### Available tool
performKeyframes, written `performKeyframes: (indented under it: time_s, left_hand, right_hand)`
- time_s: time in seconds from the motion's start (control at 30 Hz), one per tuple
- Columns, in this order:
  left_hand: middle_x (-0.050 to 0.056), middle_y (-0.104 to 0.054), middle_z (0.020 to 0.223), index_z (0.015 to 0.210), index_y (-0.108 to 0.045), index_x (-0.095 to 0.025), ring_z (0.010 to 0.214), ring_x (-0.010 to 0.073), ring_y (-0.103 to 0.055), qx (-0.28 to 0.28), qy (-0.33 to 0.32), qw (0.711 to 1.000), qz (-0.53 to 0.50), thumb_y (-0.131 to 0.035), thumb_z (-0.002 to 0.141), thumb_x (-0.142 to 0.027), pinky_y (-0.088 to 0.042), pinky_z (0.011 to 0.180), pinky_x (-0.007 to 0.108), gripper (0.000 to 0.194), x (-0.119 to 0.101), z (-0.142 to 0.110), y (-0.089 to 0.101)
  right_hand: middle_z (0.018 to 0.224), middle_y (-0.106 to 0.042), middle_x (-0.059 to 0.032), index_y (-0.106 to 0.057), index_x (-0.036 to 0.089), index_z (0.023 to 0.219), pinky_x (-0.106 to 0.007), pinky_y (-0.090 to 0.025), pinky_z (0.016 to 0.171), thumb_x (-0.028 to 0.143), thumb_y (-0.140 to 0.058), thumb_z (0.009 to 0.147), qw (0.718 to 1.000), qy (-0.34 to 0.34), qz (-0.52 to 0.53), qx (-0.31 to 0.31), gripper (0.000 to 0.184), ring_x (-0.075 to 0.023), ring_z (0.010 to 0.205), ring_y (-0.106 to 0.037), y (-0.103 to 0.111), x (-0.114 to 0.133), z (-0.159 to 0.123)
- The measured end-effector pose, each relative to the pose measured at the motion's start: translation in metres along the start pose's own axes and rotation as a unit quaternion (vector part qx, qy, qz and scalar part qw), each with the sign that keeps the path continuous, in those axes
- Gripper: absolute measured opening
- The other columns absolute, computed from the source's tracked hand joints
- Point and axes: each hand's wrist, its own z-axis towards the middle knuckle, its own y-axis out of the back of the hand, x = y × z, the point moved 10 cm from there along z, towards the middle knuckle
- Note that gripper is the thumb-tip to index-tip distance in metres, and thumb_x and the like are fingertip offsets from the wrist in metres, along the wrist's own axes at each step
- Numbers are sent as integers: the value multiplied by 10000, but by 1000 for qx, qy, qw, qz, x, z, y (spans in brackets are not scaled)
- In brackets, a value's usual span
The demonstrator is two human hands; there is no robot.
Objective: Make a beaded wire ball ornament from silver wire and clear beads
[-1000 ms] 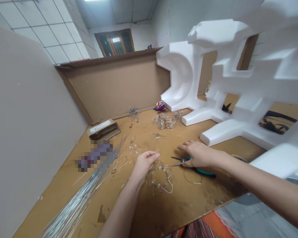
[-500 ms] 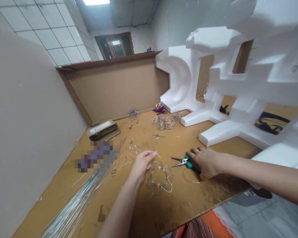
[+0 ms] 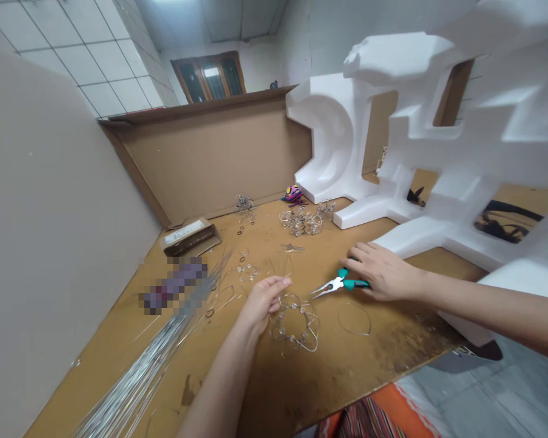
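Observation:
My left hand (image 3: pixel 265 299) pinches thin wire (image 3: pixel 287 266) between thumb and fingertips, with fine ends rising above the fingers. Just below it, touching or very close to the fingers, lies a ring of looped wire with clear beads (image 3: pixel 304 336). In my right hand (image 3: pixel 381 272) are needle-nose pliers (image 3: pixel 332 285) with green and black handles. Their jaws look nearly closed and point left toward the beaded ring, apart from it. A loose curved wire (image 3: pixel 356 333) lies on the table below the pliers.
A bundle of straight wires (image 3: pixel 141 359) runs along the left side, near a small open cardboard box (image 3: pixel 192 238). Several wire-and-bead pieces (image 3: pixel 301 223) sit farther back beside a colourful small object (image 3: pixel 293 194). White foam packing (image 3: pixel 411 237) stands along the right.
My right hand has raised the pliers up and away from me, and their jaws have come closer together. The curved wire now shows fully. My left hand has hardly moved.

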Motion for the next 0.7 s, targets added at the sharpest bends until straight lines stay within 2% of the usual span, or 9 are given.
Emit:
performKeyframes:
  time_s: [0.1, 0.2, 0.33, 0.47, 0.7]
  left_hand:
    - [-118, -219, 470, 670, -524, -126, 391, 5, -123, 36, 22, 999, -21, -748, 585, -330, -56, 368, 162, 314, 4, -1, -7]
    - [-120, -213, 464, 652, -504, -130, 389, 4, -117, 52, 31, 998, -28, -749, 583, -322, -49, 367, 164, 318, 5, -3, -11]
    - [-122, -212, 458, 638, -485, -136, 388, 3, -117, 59, 38, 997, -36, -753, 580, -321, -44, 365, 164, 330, 5, -4, -13]
    - [-122, -215, 456, 643, -480, -139, 389, 4, -116, 68, 41, 996, -38, -748, 590, -310, -41, 366, 164, 322, 5, -6, -16]
    - [-122, -201, 461, 630, -462, -146, 388, 7, -109, 75, 39, 996, -26, -733, 608, -326, -44, 368, 168, 326, 5, -6, -17]
  right_hand:
    - [843, -536, -100, -554, 179, 997, -316, -270, 666, 399, -374, 869, 997, 24, -51, -50, 311, -199, 746, -437, 19, -2, 5]
    - [830, -537, -87, -541, 189, 1004, -321, -257, 662, 334, -343, 893, 992, 53, -87, -72, 269, -189, 719, -414, 29, 0, 12]
    - [830, -538, -82, -520, 196, 1024, -331, -257, 658, 240, -341, 888, 986, 82, -129, -72, 230, -190, 709, -394, 35, 6, 19]
    - [821, -540, -79, -514, 203, 1031, -344, -255, 664, 216, -321, 894, 978, 99, -171, -72, 237, -191, 709, -380, 37, 12, 23]
    - [808, -540, -72, -513, 211, 1025, -340, -249, 643, 218, -327, 897, 978, 103, -160, -79, 226, -184, 698, -369, 39, 15, 24]
